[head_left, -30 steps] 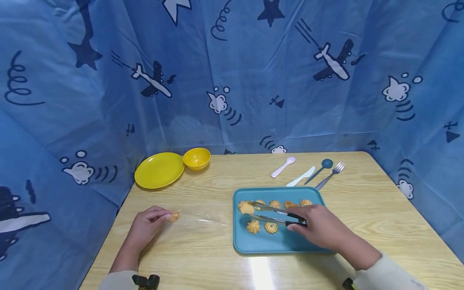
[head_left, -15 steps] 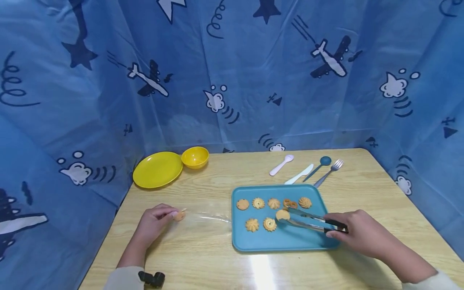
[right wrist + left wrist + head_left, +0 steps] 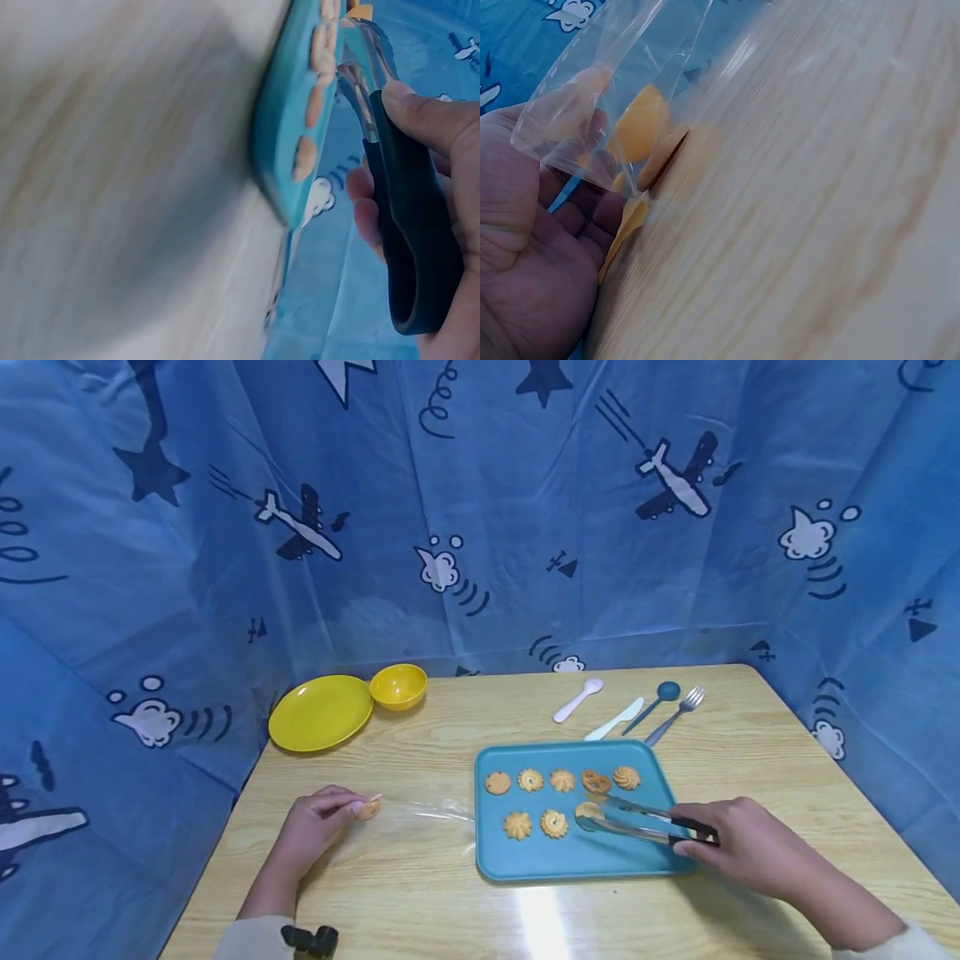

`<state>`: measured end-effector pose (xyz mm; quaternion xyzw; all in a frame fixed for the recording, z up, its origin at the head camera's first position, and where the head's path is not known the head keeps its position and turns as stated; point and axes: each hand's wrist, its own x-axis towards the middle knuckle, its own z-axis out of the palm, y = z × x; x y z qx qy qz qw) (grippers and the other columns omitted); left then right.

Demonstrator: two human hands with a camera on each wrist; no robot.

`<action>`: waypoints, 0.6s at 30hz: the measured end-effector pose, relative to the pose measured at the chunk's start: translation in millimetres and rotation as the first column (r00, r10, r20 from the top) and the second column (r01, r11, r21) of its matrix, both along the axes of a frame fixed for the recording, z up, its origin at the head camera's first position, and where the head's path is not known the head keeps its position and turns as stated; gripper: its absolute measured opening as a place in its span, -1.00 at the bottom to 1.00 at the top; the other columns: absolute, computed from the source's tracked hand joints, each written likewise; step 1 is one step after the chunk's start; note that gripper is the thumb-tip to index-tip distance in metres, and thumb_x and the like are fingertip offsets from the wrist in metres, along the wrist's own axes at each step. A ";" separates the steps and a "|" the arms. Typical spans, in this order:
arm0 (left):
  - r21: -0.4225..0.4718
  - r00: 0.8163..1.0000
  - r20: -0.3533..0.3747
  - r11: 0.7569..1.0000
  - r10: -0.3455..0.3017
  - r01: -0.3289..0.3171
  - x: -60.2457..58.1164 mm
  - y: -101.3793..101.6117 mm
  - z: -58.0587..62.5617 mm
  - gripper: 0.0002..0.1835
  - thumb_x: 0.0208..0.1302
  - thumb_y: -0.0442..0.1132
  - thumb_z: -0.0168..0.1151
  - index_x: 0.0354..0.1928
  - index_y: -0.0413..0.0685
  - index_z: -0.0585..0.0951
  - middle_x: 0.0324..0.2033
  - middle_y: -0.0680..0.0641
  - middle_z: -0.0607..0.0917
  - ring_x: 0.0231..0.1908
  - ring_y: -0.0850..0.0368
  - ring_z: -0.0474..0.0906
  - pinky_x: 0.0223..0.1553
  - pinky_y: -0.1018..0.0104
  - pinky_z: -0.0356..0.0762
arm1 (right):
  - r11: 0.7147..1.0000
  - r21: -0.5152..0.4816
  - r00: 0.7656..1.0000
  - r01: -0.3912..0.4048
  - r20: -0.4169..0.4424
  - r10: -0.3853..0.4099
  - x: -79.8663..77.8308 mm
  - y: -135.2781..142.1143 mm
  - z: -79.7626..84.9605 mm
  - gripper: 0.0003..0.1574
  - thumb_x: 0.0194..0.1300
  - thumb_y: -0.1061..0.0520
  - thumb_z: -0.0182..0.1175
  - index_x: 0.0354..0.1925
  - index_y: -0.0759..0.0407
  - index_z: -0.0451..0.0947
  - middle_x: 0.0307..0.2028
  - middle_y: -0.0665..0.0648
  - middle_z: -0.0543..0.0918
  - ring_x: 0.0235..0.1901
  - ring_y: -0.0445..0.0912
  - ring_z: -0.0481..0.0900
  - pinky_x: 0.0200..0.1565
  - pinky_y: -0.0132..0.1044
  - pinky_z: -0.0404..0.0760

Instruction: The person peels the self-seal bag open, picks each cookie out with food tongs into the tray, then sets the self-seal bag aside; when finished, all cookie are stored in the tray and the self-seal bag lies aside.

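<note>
My right hand [image 3: 750,852] grips a pair of metal tongs [image 3: 416,225] by the black handles. The tong tips are around a round cookie [image 3: 589,812] over the blue tray [image 3: 525,864]; I cannot tell whether this cookie touches the tray. Two rows of cookies lie there, among them a pretzel-shaped one [image 3: 596,781], a star-shaped one [image 3: 517,825] and a ring-shaped one [image 3: 554,823]. Left of the tray, my left hand [image 3: 318,827] pinches the end of a clear plastic bag [image 3: 697,45], near a brownish round piece [image 3: 369,810] at the fingertips.
A yellow plate [image 3: 321,714] and yellow bowl [image 3: 399,687] stand at the back left. Behind the tray lie a pale pink spoon [image 3: 577,700], a white knife [image 3: 615,719], a dark teal spoon [image 3: 652,705] and a fork [image 3: 677,715]. A blue printed curtain [image 3: 480,485] surrounds the table.
The tongs moved right across the tray with the round cookie, from the upper left cookie to the lower row, then slightly down. My left hand shifted slightly, still pinching the bag.
</note>
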<state>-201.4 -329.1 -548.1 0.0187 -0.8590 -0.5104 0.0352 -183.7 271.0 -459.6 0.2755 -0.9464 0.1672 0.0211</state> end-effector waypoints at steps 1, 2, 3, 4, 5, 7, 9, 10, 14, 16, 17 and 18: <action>0.001 1.000 -0.004 1.000 0.000 0.000 0.3 -0.8 0.5 -0.68 0.32 0.10 0.36 -0.08 0.09 0.82 -0.10 0.02 0.75 -0.05 0.20 0.63 0.01 0.47 0.60 | 1.000 -0.017 1.000 -0.012 -0.007 0.012 -0.6 -4.7 1.3 -0.53 0.22 -0.10 0.47 0.06 0.01 0.72 -0.29 -0.18 0.76 -0.46 -0.44 0.42 -0.43 -0.43 0.45; 0.000 1.000 -0.007 1.000 -0.002 0.002 0.8 -1.4 1.2 -0.68 0.33 0.10 0.36 -0.08 0.08 0.82 -0.10 0.02 0.75 -0.06 0.20 0.63 0.01 0.47 0.60 | 0.999 -0.033 1.000 -0.026 -0.014 0.026 -1.6 -10.2 2.3 -0.52 0.24 -0.11 0.46 0.07 0.01 0.71 -0.32 -0.20 0.74 -0.48 -0.44 0.41 -0.44 -0.44 0.43; 0.002 1.000 -0.010 1.000 -0.001 0.001 1.2 -2.0 1.9 -0.69 0.33 0.08 0.36 -0.08 0.07 0.82 -0.10 0.02 0.75 -0.06 0.21 0.63 0.01 0.47 0.60 | 0.998 -0.047 0.999 -0.042 -0.020 0.041 -2.9 -16.8 3.2 -0.51 0.25 -0.13 0.44 0.09 0.02 0.71 -0.35 -0.22 0.72 -0.50 -0.43 0.40 -0.45 -0.45 0.42; 0.004 1.000 -0.016 1.000 -0.006 0.006 2.2 -2.2 3.3 -0.69 0.34 0.06 0.36 -0.07 0.05 0.81 -0.10 0.01 0.76 -0.06 0.22 0.63 0.01 0.48 0.60 | 0.997 -0.053 0.998 -0.053 -0.019 0.052 -4.5 -24.5 4.4 -0.47 0.27 -0.15 0.43 0.12 0.04 0.69 -0.37 -0.24 0.69 -0.51 -0.43 0.39 -0.44 -0.45 0.40; 0.009 1.000 -0.020 1.000 -0.007 0.007 2.6 -2.4 3.9 -0.70 0.35 0.04 0.36 -0.07 0.03 0.81 -0.10 0.00 0.76 -0.07 0.24 0.63 0.01 0.49 0.59 | 0.997 -0.055 0.998 -0.059 -0.016 0.058 -6.4 -33.1 5.5 -0.43 0.28 -0.18 0.41 0.15 0.05 0.67 -0.36 -0.23 0.69 -0.51 -0.43 0.38 -0.44 -0.45 0.41; 0.026 0.999 -0.026 0.999 -0.020 0.021 3.9 -2.3 5.1 -0.72 0.36 -0.02 0.35 -0.06 -0.01 0.81 -0.10 -0.03 0.76 -0.07 0.25 0.63 0.01 0.50 0.59 | 0.995 -0.060 0.997 -0.074 -0.010 0.073 -10.1 -52.1 6.5 -0.38 0.29 -0.20 0.40 0.19 0.07 0.65 -0.35 -0.20 0.70 -0.51 -0.41 0.39 -0.43 -0.45 0.41; 0.040 0.999 -0.031 0.999 -0.035 0.037 5.0 -1.5 5.9 -0.74 0.37 -0.06 0.35 -0.05 -0.04 0.80 -0.09 -0.06 0.76 -0.08 0.26 0.64 0.01 0.50 0.59 | 0.992 -0.072 0.995 -0.104 -0.010 0.103 -14.3 -70.8 7.1 -0.38 0.30 -0.19 0.39 0.21 0.08 0.64 -0.31 -0.16 0.74 -0.51 -0.41 0.40 -0.44 -0.45 0.43; 0.047 0.999 -0.034 0.998 -0.043 0.044 5.5 -0.8 6.2 -0.75 0.37 -0.08 0.35 -0.05 -0.05 0.80 -0.10 -0.07 0.76 -0.08 0.27 0.64 0.00 0.50 0.59 | 0.990 -0.078 0.993 -0.120 -0.022 0.119 -16.5 -79.9 7.4 -0.40 0.30 -0.16 0.40 0.20 0.09 0.64 -0.29 -0.14 0.75 -0.50 -0.42 0.42 -0.44 -0.45 0.44; 0.066 0.998 -0.039 0.996 -0.054 0.057 5.8 1.2 6.1 -0.78 0.37 -0.12 0.35 -0.06 -0.04 0.80 -0.11 -0.09 0.76 -0.10 0.27 0.64 -0.03 0.48 0.60 | 0.978 -0.095 0.981 -0.187 -0.072 0.180 -24.8 -111.8 6.8 -0.56 0.32 -0.05 0.41 0.11 0.06 0.69 -0.33 -0.13 0.76 -0.55 -0.43 0.42 -0.50 -0.46 0.42; 0.067 0.998 -0.042 0.996 -0.056 0.059 5.5 1.1 6.0 -0.78 0.37 -0.13 0.35 -0.05 -0.03 0.80 -0.11 -0.07 0.76 -0.11 0.28 0.63 -0.04 0.48 0.60 | 0.976 -0.077 0.977 -0.201 -0.085 0.195 -28.1 -125.4 6.3 -0.59 0.33 -0.03 0.40 0.11 0.05 0.70 -0.36 -0.13 0.74 -0.55 -0.43 0.40 -0.50 -0.46 0.42; 0.065 0.997 -0.041 0.996 -0.059 0.062 5.2 0.7 5.8 -0.77 0.37 -0.13 0.35 -0.05 -0.04 0.80 -0.11 -0.06 0.76 -0.11 0.28 0.63 -0.04 0.48 0.60 | 0.976 -0.066 0.976 -0.208 -0.079 0.203 -29.5 -131.6 5.9 -0.59 0.34 -0.02 0.39 0.11 0.05 0.70 -0.37 -0.14 0.74 -0.56 -0.43 0.40 -0.49 -0.46 0.42; 0.060 0.997 -0.041 0.996 -0.061 0.063 4.9 0.5 5.9 -0.77 0.37 -0.12 0.35 -0.04 -0.03 0.80 -0.11 -0.05 0.76 -0.11 0.28 0.63 -0.04 0.48 0.60 | 0.976 -0.051 0.975 -0.213 -0.070 0.209 -30.6 -137.5 5.9 -0.58 0.35 -0.02 0.39 0.13 0.05 0.69 -0.37 -0.14 0.73 -0.55 -0.42 0.40 -0.48 -0.46 0.42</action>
